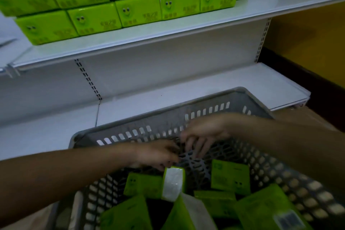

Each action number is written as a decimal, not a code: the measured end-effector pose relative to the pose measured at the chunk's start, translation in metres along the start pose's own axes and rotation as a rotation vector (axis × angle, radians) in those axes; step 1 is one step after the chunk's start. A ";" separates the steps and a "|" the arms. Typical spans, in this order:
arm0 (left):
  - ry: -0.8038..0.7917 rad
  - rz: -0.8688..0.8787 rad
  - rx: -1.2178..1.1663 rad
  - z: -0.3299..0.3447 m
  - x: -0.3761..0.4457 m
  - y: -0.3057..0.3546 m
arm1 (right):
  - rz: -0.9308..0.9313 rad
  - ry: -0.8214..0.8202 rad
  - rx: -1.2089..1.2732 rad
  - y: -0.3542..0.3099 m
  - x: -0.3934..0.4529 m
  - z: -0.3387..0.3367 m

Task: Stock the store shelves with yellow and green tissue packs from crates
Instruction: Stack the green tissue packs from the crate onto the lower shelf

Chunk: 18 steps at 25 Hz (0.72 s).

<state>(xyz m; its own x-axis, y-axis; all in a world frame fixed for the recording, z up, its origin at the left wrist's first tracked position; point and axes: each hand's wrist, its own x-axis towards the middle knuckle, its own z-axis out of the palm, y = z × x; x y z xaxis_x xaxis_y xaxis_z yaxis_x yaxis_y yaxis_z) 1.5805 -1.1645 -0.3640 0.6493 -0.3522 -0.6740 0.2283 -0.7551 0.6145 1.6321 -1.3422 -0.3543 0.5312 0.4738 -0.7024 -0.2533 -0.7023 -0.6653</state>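
Both my hands reach into a grey slotted crate (pixel 130 127). My left hand (pixel 158 153) hangs fingers-down with its fingertips at the top edge of an upright green tissue pack (pixel 173 183) that shows a white end. Blur hides whether the fingers grip that pack. Just right of it and higher, my right hand (pixel 201 136) has its fingers spread downward over the crate's bare floor and holds nothing. Several more green packs (pixel 230 177) lie loose in the near part of the crate. Stacked green packs (pixel 138 12) with smiley faces fill the upper shelf (pixel 261 5).
A white lower shelf (pixel 205 87) runs behind the crate, with the crate's far rim over its front edge. Perforated uprights (pixel 87 78) divide the white back panel. A yellow wall (pixel 308 30) with a dark base stands at the right, and a brown box (pixel 313 117) sits below it.
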 end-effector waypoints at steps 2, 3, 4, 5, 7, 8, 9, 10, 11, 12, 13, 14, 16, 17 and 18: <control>0.068 -0.107 -0.077 0.008 0.011 -0.034 | 0.141 0.001 0.051 0.015 0.025 0.030; 0.093 -0.155 -0.123 0.010 0.016 -0.047 | 0.185 0.008 0.107 0.021 0.031 0.042; 0.111 -0.192 -0.166 0.012 0.020 -0.056 | 0.201 -0.002 0.136 0.026 0.035 0.049; 0.116 -0.211 -0.201 0.014 0.023 -0.062 | 0.208 -0.012 0.129 0.029 0.037 0.054; 0.087 -0.204 -0.262 0.018 0.027 -0.066 | 0.223 -0.029 0.133 0.033 0.038 0.063; 0.072 -0.199 -0.291 0.020 0.028 -0.065 | 0.244 -0.016 0.202 0.034 0.038 0.066; 0.063 -0.201 -0.315 0.022 0.029 -0.062 | 0.265 0.005 0.272 0.034 0.036 0.070; 0.065 -0.207 -0.326 0.024 0.030 -0.060 | 0.268 0.037 0.310 0.032 0.035 0.073; 0.076 -0.197 -0.324 0.026 0.031 -0.057 | 0.266 0.065 0.341 0.030 0.034 0.076; 0.103 -0.167 -0.305 0.027 0.032 -0.054 | 0.258 0.095 0.390 0.029 0.033 0.077; 0.142 -0.118 -0.270 0.027 0.032 -0.052 | 0.237 0.110 0.438 0.027 0.032 0.077; 0.180 -0.059 -0.234 0.025 0.032 -0.050 | 0.206 0.124 0.485 0.026 0.032 0.077; 0.219 0.037 -0.191 0.018 0.029 -0.046 | 0.135 0.179 0.588 0.020 0.029 0.071; 0.223 0.055 -0.181 0.015 0.028 -0.046 | 0.116 0.215 0.629 0.017 0.026 0.066; 0.230 0.052 -0.177 0.014 0.027 -0.046 | 0.095 0.247 0.650 0.013 0.022 0.063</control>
<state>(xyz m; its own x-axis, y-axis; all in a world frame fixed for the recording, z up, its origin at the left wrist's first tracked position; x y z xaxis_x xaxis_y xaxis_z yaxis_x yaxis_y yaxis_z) 1.5772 -1.1472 -0.4166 0.8062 -0.2384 -0.5414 0.3000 -0.6240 0.7215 1.5897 -1.3075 -0.3946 0.6316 0.2377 -0.7379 -0.6987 -0.2378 -0.6747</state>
